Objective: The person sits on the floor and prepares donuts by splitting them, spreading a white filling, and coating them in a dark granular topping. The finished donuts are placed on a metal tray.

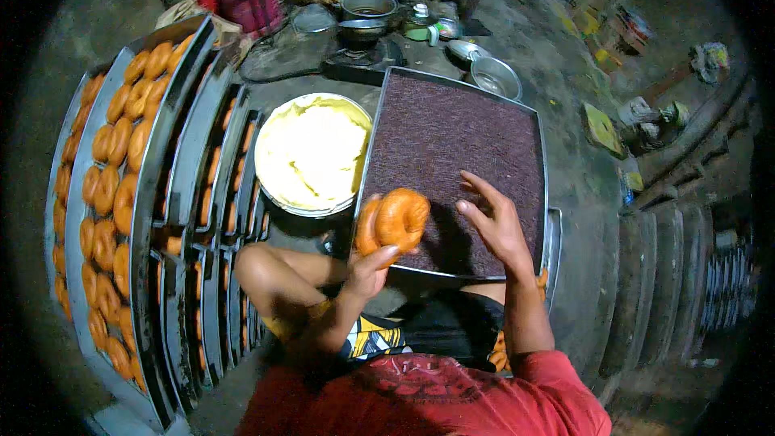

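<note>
My left hand (369, 272) holds golden-brown ring doughnuts (407, 218), apparently two side by side, with the thumb across the lower edge. They are over the near left corner of a metal tray (544, 163) filled with chocolate sprinkles (454, 127). Above the right part of the sprinkles, my right hand (495, 221) is empty, its thumb and fingers apart. A round tub (259, 178) of pale yellow cream (315, 151) stands against the tray's left side. Whether the doughnuts bear any cream cannot be seen.
Stacked metal trays (175, 133) of doughnuts (106, 188) rise at my left. Beyond the cream, a stove (363, 60) carries pots (369, 6). A metal bowl (496, 75) sits behind the sprinkle tray. More doughnuts (499, 354) show beside my right leg, and steps (654, 278) lie farther right.
</note>
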`<state>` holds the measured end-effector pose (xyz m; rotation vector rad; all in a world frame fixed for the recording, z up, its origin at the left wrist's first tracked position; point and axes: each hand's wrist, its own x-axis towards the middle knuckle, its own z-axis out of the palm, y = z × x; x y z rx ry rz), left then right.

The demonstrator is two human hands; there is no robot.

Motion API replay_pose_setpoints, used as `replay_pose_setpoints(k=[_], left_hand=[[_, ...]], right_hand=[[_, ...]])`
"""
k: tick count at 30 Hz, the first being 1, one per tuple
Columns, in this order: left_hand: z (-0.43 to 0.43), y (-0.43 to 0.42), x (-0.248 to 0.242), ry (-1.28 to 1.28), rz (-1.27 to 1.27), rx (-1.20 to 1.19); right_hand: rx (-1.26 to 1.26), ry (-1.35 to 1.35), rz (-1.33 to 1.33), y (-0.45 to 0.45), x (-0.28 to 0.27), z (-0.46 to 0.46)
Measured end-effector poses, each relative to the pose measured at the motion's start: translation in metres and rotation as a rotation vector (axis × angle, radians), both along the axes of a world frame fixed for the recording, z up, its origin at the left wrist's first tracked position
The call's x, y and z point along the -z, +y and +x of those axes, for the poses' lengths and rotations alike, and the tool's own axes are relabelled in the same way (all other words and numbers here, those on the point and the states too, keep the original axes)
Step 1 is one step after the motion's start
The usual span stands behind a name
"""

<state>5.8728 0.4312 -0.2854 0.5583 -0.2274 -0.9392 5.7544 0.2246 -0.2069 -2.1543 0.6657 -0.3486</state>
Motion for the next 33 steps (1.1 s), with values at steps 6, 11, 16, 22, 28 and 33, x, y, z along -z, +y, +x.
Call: replay_pose_setpoints(k=[6, 11, 16, 22, 28, 33], left_hand=[[-0.005, -0.027, -0.021, -0.612, 0.24, -0.241], [0.018, -0.009, -0.018, -0.646, 0.159, -0.218], [0.061, 0.029, -0.006, -0.244, 0.231, -0.38], [0.107, 0.092, 0.001, -0.164, 0.373, -0.562], [0.156, 0.094, -0.012, -0.521, 0.619, -0.546], [0.219, 0.01, 0.021, -1.376, 1.258, -0.626]], right_hand=[[-0.023, -0.141, 0.477, 0.053, -0.017, 0.029], [-0.156, -0.24, 0.473, 0.057, -0.008, 0.059], [-0.351, -0.095, 0.322, 0.047, 0.017, 0.16], [-0.38, 0.297, -0.427, 0.068, 0.101, 0.299], [-0.368, 0.288, -0.343, 0.061, 0.121, 0.305], [-0.169, -0.159, 0.657, 0.005, 0.065, 0.24]])
